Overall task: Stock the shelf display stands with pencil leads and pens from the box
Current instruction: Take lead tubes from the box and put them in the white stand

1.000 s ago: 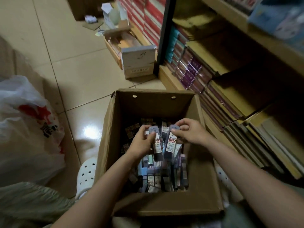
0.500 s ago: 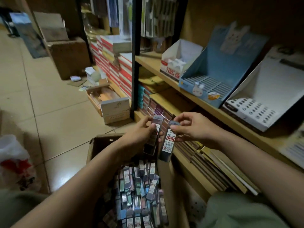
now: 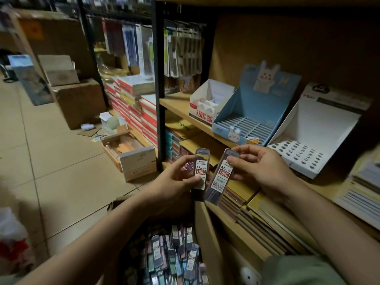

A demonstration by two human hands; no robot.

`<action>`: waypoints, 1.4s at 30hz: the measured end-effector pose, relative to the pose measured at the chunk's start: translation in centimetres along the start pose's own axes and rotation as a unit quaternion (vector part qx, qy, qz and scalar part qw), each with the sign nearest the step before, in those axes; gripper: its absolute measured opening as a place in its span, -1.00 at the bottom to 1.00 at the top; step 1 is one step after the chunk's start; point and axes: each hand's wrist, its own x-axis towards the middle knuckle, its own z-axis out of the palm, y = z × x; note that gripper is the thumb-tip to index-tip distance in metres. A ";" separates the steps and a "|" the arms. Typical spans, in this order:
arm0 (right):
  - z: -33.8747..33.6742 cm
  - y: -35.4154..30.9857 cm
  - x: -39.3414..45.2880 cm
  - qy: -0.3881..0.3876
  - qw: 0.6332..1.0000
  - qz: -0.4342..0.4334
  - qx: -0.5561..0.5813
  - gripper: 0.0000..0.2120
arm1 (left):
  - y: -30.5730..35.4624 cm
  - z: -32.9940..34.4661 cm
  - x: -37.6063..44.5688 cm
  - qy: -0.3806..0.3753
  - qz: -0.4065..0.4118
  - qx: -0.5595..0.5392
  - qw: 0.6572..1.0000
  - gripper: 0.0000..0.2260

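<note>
Two slim pencil lead cases are up in front of the shelf, one in each of the person's hands. The left hand pinches the left lead case between thumb and curled fingers, holding it nearly upright; the right hand grips the right lead case near its cap, and that case tilts toward one o'clock. The two cases sit just beside each other. Below them, at six o'clock, the open cardboard box holds many more cases. On the wooden shelf, at one o'clock, stand a white lead display box, a blue rabbit stand and a white holed stand.
</note>
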 end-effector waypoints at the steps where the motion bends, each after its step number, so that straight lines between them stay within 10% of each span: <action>1: 0.1 0.0 0.0 0.000 1.000 -0.004 0.002 -0.75 | -0.1 0.0 0.0 0.001 0.001 -0.002 1.000 -0.58; 24: 1.9 -0.8 2.1 0.016 0.996 -0.058 -0.059 -0.67 | 1.6 1.8 2.2 -0.049 0.024 -0.052 0.997 -0.47; 30: 2.1 -4.1 5.3 0.035 0.956 -0.126 -0.263 -0.71 | 4.2 0.5 5.3 -0.062 0.023 -0.009 0.998 -0.67; 42: 0.4 -13.6 18.0 0.198 0.877 -0.242 -0.366 -0.75 | 4.9 -6.8 14.3 0.135 0.168 0.369 0.904 -0.48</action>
